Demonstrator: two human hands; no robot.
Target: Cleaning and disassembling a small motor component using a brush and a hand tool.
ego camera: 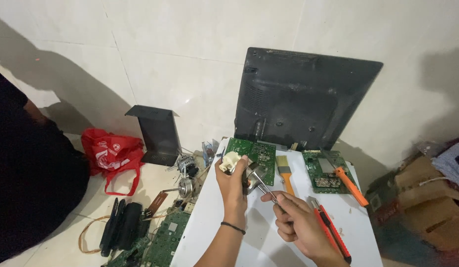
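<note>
A: Identify components, largest first.

B: Black monitor shell (301, 96) stands at the tabletop (269, 237) far edge. Two green circuit boards (254, 153) lie below it.

A: Hand status?

B: Left hand (233, 180) fingers closed around a small motor (242, 168), above the tabletop's left edge. Right hand (301, 222) fingers pinch its metal shaft (265, 187).

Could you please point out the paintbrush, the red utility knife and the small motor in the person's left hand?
paintbrush (284, 166): head view, on its pale bristles.
red utility knife (330, 228): head view, mid-body.
small motor (231, 160): head view, on its cream end, above the left hand (233, 184).
</note>
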